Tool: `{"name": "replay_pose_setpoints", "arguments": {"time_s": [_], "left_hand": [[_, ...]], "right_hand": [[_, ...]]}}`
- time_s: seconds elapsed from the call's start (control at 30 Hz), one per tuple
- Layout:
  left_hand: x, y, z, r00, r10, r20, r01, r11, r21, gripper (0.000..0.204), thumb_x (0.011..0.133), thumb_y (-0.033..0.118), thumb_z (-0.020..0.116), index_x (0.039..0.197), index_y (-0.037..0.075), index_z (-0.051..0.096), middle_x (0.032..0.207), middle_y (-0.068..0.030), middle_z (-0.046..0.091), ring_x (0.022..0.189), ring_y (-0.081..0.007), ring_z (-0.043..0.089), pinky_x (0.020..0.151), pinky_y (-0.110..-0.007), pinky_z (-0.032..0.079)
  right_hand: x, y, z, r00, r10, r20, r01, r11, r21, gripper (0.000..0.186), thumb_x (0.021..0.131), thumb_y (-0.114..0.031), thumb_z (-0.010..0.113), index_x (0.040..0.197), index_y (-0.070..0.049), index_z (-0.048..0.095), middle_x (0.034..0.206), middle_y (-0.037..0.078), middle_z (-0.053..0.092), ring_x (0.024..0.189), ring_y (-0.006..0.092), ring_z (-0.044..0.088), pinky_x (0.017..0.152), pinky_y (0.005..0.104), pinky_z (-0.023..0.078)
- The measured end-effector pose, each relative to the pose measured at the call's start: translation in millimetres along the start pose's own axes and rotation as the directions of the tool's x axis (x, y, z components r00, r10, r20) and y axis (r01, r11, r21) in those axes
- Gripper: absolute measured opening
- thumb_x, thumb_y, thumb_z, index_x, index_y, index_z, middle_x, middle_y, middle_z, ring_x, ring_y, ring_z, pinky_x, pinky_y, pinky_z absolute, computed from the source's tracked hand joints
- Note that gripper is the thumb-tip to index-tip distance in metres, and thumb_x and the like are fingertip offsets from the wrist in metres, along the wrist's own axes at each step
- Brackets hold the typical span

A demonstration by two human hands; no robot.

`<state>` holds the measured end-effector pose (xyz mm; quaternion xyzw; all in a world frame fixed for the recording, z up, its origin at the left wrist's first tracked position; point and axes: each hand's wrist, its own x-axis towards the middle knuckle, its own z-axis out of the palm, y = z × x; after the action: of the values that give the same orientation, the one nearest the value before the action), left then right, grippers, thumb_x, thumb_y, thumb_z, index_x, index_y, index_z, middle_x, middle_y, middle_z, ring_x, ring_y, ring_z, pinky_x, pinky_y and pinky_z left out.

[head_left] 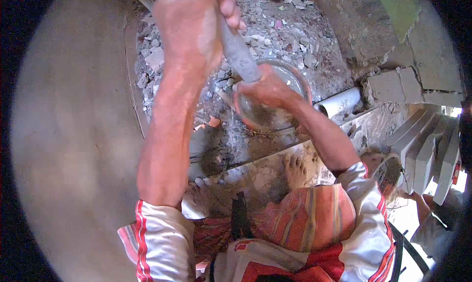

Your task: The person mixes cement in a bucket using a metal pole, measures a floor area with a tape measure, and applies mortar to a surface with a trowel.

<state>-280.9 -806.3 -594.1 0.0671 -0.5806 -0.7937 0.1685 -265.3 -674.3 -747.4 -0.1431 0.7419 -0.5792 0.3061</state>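
Note:
A thick, dusty grey pole (238,50) slants across the top middle of the view. My left hand (189,23) grips it higher up, the fingers wrapped over its far side. Lower down, my right hand (268,87) is closed around the pole's near end. Below my right hand stands a round basin (309,87) with a reddish rim and what looks like water in it. The pole's far end runs out of view at the top, and what it ends in cannot be seen.
Broken rubble (265,16) covers the ground ahead. A smooth plastered wall (73,134) rises on the left. To the right lie a pale pipe (341,102) and concrete blocks (396,85), with stacked grey slabs (418,139) nearer. My bare foot (295,171) rests on a dusty ledge.

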Motion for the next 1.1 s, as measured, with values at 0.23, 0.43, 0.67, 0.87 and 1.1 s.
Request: {"name": "replay_pose_setpoints", "arguments": {"time_s": [0.23,0.43,0.67,0.87,1.1], "left_hand": [[-16.0,38.8,27.9,0.950,0.297,0.099,-0.287,0.952,-0.104,0.036,0.085,0.037,0.072,0.085,0.004,0.057,0.055,0.0016,0.046,0.046,-0.0085,0.050,0.042,-0.025,0.048],[-1.1,-17.4,10.4,0.974,0.164,0.156,-0.155,0.986,-0.068,0.032,0.083,0.034,0.075,0.080,0.009,0.056,0.054,0.0012,0.047,0.044,-0.0096,0.050,0.042,-0.026,0.047],[5.3,-77.3,-11.0,0.990,-0.125,0.073,0.139,0.957,-0.253,0.028,0.087,0.019,0.072,0.070,0.009,0.053,0.054,-0.0006,0.048,0.042,-0.0121,0.050,0.040,-0.029,0.044],[0.2,-33.4,4.6,0.985,-0.163,0.055,0.163,0.987,-0.003,0.026,0.087,0.023,0.072,0.072,0.008,0.057,0.054,0.0005,0.049,0.042,-0.0107,0.049,0.041,-0.027,0.042],[1.9,9.0,16.1,0.978,0.092,0.186,-0.113,0.988,0.108,0.030,0.085,0.028,0.074,0.071,0.005,0.059,0.052,0.0012,0.048,0.042,-0.0096,0.047,0.041,-0.026,0.040]], "right_hand": [[7.5,-39.8,-32.7,0.968,-0.218,-0.123,0.177,0.944,-0.279,0.027,0.077,-0.025,0.071,0.078,0.001,0.065,0.066,0.009,0.064,0.062,0.0153,0.061,0.061,0.0355,0.050],[32.2,20.7,-31.1,0.951,-0.247,-0.187,0.201,0.951,-0.236,0.028,0.077,-0.026,0.072,0.081,0.001,0.065,0.069,0.012,0.065,0.065,0.0181,0.061,0.063,0.0363,0.050],[21.3,75.2,-14.5,0.968,-0.114,-0.223,0.074,0.981,-0.177,0.030,0.077,-0.025,0.074,0.079,0.003,0.065,0.069,0.011,0.065,0.066,0.0181,0.061,0.063,0.0364,0.050],[2.3,47.9,3.2,0.980,-0.103,-0.173,0.108,0.994,0.015,0.027,0.076,-0.024,0.075,0.081,0.000,0.066,0.068,0.007,0.064,0.065,0.0155,0.061,0.061,0.0367,0.049],[19.5,8.5,13.0,0.959,-0.181,-0.217,0.194,0.980,0.040,0.026,0.076,-0.023,0.074,0.081,0.001,0.065,0.067,0.008,0.064,0.065,0.0153,0.061,0.061,0.0357,0.049]]}}
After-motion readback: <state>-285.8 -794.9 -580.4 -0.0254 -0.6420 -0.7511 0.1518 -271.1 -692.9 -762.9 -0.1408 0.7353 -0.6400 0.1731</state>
